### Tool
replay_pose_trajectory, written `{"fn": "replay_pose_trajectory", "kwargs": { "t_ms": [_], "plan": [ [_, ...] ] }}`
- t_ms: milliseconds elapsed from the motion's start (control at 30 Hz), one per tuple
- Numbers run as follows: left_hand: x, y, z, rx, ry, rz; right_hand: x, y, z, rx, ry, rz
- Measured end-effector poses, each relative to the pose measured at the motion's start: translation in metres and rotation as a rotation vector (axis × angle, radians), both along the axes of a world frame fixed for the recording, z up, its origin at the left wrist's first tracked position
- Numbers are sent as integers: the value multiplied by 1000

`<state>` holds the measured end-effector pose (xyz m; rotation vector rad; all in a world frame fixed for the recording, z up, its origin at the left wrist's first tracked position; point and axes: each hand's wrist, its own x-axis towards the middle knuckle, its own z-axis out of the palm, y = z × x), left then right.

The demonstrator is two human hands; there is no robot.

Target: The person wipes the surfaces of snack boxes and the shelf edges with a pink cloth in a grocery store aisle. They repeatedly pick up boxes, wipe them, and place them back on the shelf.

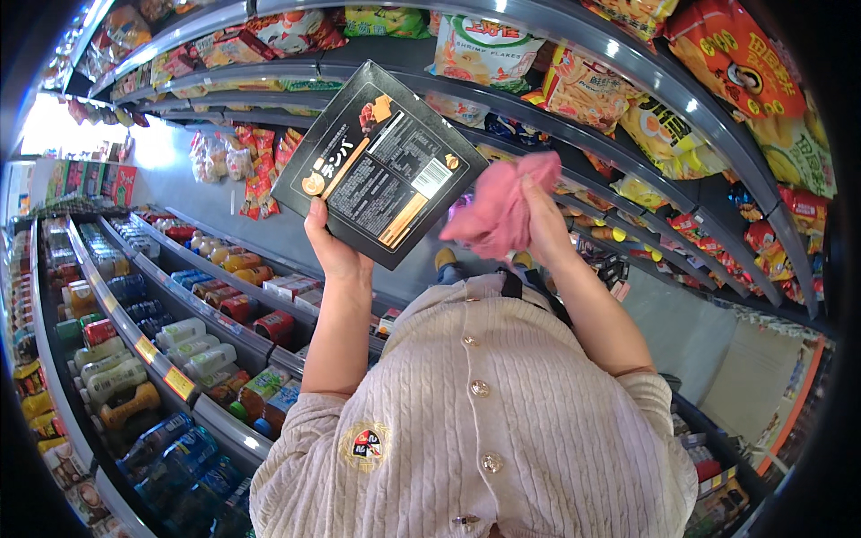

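A flat black food box point(380, 168) with printed text, a barcode and a small food picture is tilted in front of me. My left hand point(334, 245) grips it at its lower left edge, thumb on the printed face. To the right of the box, my right hand point(543, 218) holds a crumpled pink cloth point(508, 205), which looks slightly blurred. The cloth is close to the box's right corner; whether they touch I cannot tell. Snack bags, among them a white bag of shrimp flakes point(483, 52), lie on the shelf beyond the box.
Curved-looking grey shelves point(578, 128) with snack bags run along the far side. On the left, shelves hold drink bottles point(171, 464), white bottles point(195, 350) and cans point(274, 326). More snack packs point(259, 168) hang or lie near the aisle floor point(181, 215). A low shelf stands at the lower right.
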<state>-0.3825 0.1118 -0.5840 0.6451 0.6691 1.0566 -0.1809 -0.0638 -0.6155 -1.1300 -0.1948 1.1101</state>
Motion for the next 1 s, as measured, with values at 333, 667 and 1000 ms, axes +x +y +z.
{"fn": "replay_pose_trajectory", "kwargs": {
  "t_ms": [333,667,1000],
  "plan": [
    [54,-39,28,116,-91,-138,-21,6,55,335,9,47],
    [86,-91,35,210,86,-85,24,-53,53,436,15,-4],
    [112,-133,181,2158,569,-306,86,-108,85,544,584,520]
  ]
}}
